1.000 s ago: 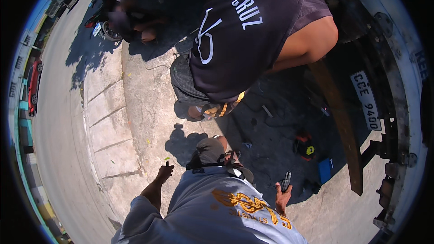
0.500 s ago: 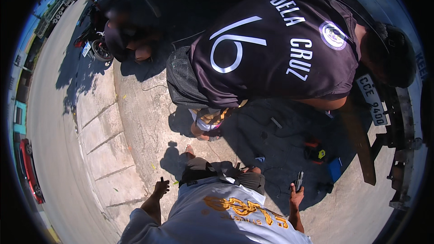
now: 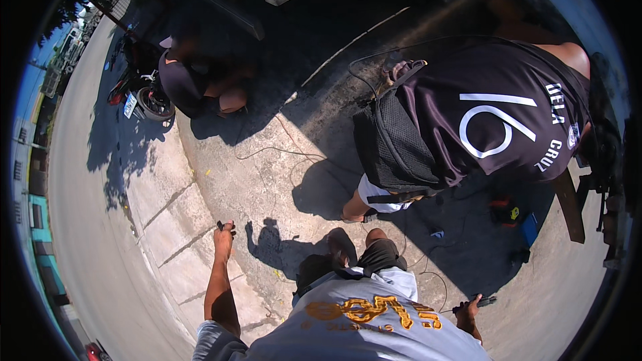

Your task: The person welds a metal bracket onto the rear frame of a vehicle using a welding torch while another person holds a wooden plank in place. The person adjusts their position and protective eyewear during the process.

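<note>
My left hand (image 3: 225,237) is stretched forward above the pale paving, away from the other things. Its fingers are curled round a small dark object (image 3: 219,225), too small to make out. Low on the right, my right hand (image 3: 471,309) grips a dark, long hand tool (image 3: 489,301) that points right; its exact kind does not show. A thin cable (image 3: 441,281) runs over the ground close to that hand. Ahead on the right, a co-worker in a dark jersey (image 3: 495,113) bends over toward a vehicle, their hands hidden.
A red and yellow-green machine (image 3: 506,212) and a blue box (image 3: 529,229) lie in the shade at right, near a brown beam (image 3: 568,210). Another person (image 3: 200,83) crouches at upper left beside a motorcycle (image 3: 154,101). More cable (image 3: 274,148) trails across the concrete.
The view has shifted, with the co-worker now farther right. My left arm reaches farther forward. My right hand has moved outward and down, its tool turned from pointing ahead to pointing right.
</note>
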Action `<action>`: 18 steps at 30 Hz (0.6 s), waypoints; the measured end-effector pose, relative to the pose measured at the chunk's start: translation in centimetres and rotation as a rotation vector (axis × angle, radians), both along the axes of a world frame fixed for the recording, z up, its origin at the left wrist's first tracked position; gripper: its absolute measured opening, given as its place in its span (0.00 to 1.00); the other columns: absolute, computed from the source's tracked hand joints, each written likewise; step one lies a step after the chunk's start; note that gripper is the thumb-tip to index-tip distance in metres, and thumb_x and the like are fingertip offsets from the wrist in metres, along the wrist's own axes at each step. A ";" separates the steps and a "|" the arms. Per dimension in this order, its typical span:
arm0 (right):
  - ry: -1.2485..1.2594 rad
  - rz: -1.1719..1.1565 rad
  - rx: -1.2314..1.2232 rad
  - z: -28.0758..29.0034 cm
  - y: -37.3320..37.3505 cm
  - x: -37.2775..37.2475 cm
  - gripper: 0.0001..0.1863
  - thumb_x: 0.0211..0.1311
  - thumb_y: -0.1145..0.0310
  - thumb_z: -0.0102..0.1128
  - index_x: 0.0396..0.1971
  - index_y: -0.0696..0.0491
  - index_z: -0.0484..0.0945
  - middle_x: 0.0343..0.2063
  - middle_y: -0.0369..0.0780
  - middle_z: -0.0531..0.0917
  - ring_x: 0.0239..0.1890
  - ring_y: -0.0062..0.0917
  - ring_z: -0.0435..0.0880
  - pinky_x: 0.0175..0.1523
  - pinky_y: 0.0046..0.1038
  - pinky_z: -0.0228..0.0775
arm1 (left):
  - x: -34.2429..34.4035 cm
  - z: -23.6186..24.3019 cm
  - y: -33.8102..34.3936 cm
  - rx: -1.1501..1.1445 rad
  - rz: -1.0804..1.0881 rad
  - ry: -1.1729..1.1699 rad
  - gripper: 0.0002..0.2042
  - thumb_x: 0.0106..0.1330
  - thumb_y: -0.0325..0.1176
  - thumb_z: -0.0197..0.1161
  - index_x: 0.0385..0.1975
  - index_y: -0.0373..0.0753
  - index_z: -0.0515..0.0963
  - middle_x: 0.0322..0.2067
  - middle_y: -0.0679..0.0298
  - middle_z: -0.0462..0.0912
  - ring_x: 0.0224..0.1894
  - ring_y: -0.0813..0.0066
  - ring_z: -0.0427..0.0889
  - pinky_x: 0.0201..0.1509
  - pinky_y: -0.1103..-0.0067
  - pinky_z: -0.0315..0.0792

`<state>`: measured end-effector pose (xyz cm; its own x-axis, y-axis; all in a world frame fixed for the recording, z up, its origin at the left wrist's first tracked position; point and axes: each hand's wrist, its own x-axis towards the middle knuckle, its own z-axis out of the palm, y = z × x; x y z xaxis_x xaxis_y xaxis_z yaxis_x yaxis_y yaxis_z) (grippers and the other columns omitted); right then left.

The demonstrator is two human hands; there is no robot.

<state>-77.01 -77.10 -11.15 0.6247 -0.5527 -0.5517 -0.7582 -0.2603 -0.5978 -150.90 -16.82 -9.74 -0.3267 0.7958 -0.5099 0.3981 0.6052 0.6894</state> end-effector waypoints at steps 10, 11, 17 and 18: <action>-0.153 0.050 0.172 -4.4 8.6 -7.5 0.26 0.69 0.35 0.67 0.38 0.42 0.73 0.16 0.30 0.64 0.12 0.21 0.62 0.18 0.34 0.53 | 2.2 3.3 7.6 -0.025 -0.143 0.010 0.27 0.75 0.52 0.65 0.45 0.26 0.85 0.41 0.52 0.90 0.40 0.61 0.88 0.46 0.67 0.78; -0.208 0.087 0.115 -4.3 9.1 -8.3 0.24 0.71 0.36 0.67 0.37 0.43 0.73 0.15 0.30 0.64 0.11 0.21 0.60 0.17 0.35 0.51 | 2.1 2.0 7.6 -0.047 -0.155 0.048 0.27 0.75 0.52 0.66 0.45 0.25 0.84 0.39 0.52 0.90 0.39 0.62 0.88 0.44 0.68 0.78; -0.446 0.181 -0.149 -2.2 11.3 -15.6 0.16 0.75 0.56 0.71 0.46 0.54 0.79 0.37 0.34 0.83 0.41 0.22 0.78 0.51 0.29 0.71 | 0.2 -8.0 10.6 -0.582 -0.345 0.005 0.19 0.73 0.48 0.70 0.41 0.33 0.85 0.30 0.59 0.86 0.28 0.65 0.88 0.28 0.72 0.80; -0.496 0.241 -0.180 -1.3 11.5 -17.6 0.17 0.75 0.57 0.70 0.47 0.55 0.79 0.37 0.36 0.84 0.41 0.24 0.80 0.52 0.31 0.72 | -0.3 -9.4 11.7 -0.615 -0.393 0.011 0.18 0.74 0.47 0.71 0.39 0.36 0.86 0.26 0.61 0.85 0.28 0.66 0.88 0.28 0.71 0.81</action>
<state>-94.64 -65.58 -12.45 0.9042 -0.4212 -0.0709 -0.3053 -0.5212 -0.7970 -151.18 -5.13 -19.15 -0.0829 0.4262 -0.9008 0.6706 0.6925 0.2660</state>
